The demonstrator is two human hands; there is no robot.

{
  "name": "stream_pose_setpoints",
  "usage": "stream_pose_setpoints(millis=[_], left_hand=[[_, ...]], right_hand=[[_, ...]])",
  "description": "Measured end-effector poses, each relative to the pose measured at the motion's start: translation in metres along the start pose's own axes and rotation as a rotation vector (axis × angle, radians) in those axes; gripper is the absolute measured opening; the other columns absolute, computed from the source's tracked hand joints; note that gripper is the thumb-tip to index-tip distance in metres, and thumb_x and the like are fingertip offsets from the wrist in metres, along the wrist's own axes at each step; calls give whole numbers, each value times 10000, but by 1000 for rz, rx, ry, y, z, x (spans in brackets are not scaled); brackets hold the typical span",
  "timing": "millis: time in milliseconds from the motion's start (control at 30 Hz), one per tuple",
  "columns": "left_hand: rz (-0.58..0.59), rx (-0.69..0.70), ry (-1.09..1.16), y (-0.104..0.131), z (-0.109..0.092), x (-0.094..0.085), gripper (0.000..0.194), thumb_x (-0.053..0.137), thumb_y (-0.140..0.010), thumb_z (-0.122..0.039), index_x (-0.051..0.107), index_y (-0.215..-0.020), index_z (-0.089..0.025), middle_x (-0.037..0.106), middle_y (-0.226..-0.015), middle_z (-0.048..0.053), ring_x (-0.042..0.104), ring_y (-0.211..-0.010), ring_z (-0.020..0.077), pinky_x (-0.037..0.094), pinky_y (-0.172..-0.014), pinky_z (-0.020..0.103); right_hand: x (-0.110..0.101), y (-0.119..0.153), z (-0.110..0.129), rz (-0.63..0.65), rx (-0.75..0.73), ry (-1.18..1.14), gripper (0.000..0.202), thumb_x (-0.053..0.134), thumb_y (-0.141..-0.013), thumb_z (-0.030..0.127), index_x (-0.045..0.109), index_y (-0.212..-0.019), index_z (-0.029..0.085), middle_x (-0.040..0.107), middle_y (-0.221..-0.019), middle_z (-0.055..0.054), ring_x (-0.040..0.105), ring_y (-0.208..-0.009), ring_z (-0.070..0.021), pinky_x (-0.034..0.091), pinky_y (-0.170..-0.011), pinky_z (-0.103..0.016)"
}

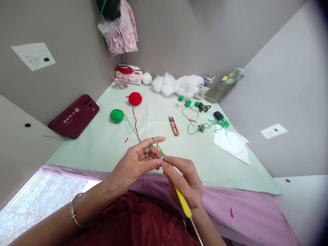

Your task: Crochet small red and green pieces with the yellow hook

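My left hand (139,159) is in the middle, its index finger stretched out with green yarn (159,147) looped over it. Its thumb and other fingers pinch a small piece of work, mostly hidden by the fingertips. My right hand (186,177) is closed round a crochet hook with a yellow handle (183,203), its tip meeting the left fingertips. From my left hand the yarn runs back to a green ball (116,116). A red ball (135,98) lies behind it, its strand trailing towards my left hand. Orange-handled snips (174,126) lie beyond my hands.
A dark red phone (74,117) leans at the left. White stuffing (176,84), a pen cup (202,89) and a green bottle (221,87) stand along the back. Small green crocheted pieces (188,103), a black clip (204,107) and white paper (232,143) lie at the right.
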State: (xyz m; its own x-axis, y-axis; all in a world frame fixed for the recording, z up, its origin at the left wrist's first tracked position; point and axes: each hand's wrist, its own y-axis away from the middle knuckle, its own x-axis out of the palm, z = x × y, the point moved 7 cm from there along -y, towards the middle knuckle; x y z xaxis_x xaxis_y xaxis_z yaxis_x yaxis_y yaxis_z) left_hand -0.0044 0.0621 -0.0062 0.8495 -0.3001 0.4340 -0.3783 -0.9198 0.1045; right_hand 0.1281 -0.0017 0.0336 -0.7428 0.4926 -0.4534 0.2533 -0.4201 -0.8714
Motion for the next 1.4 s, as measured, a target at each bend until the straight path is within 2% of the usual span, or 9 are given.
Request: stream_pose_setpoints(millis=[233,367,467,600,700,933,1100,1267,1400], left_hand=[[-102,81,-18,-1,-1,-3,541,891,-795,-202,728,-1309,-252,676,-851,-23,638,-839,149,535,-811,271],[15,-99,152,-2,11,1,533,876,-828,-237,727,-1340,-252,663,-845,-30,597,-746,105,507,-740,229],[38,-193,208,-2,15,-4,484,847,-862,-238,741,-1334,-230,639,-794,-36,550,-687,81,478,-700,202],[-26,-81,119,-1,0,-13,458,852,-852,-210,760,-1299,-247,645,-808,-39,551,-690,82,466,-705,206],[-57,-20,68,0,-8,-14,472,880,-826,-250,764,-1283,-247,646,-812,-35,559,-699,101,469,-704,233],[-119,71,-15,0,-7,-25,461,871,-842,-256,753,-1287,-264,649,-847,-32,582,-775,122,480,-745,247],[-33,35,8,-1,-2,-14,453,870,-842,-256,752,-1279,-268,644,-853,-35,591,-763,118,497,-726,248],[-57,45,-19,-1,-4,-13,435,869,-836,-230,764,-1256,-269,647,-867,-32,599,-798,122,482,-750,249],[-65,30,47,-2,-1,-12,545,893,-818,-226,716,-1332,-273,658,-856,-41,607,-799,121,473,-752,249]], right_hand=[[3,10,-12,-52,24,15,493,650,-969,80,664,-1432,247,787,-1112,-100,765,-972,-240,688,-770,-369],[7,5,-6,-13,-30,-16,462,629,-963,49,694,-1382,231,759,-1032,-81,753,-937,-217,673,-746,-331],[4,-2,-18,-50,174,-209,362,592,-989,64,736,-1273,235,773,-1037,-73,748,-942,-208,652,-762,-341],[7,-4,-39,-140,511,-547,210,571,-1026,177,770,-1041,240,729,-813,-34,716,-799,-207,615,-710,-377],[14,-3,-45,-161,611,-710,198,570,-1030,223,760,-977,230,696,-791,-28,679,-703,-184,586,-660,-368],[16,-9,-28,-77,454,-440,201,596,-1016,150,764,-1055,252,743,-831,-33,716,-863,-209,604,-745,-374],[14,-6,-32,-111,510,-498,210,585,-1019,143,768,-1039,243,716,-798,-20,687,-810,-192,586,-718,-359],[12,-8,-31,-90,490,-472,215,592,-1016,137,766,-1058,255,724,-800,-15,698,-825,-196,604,-721,-361],[9,-4,-21,-48,331,-267,298,622,-994,81,766,-1172,272,754,-982,-46,722,-897,-185,623,-737,-327]])
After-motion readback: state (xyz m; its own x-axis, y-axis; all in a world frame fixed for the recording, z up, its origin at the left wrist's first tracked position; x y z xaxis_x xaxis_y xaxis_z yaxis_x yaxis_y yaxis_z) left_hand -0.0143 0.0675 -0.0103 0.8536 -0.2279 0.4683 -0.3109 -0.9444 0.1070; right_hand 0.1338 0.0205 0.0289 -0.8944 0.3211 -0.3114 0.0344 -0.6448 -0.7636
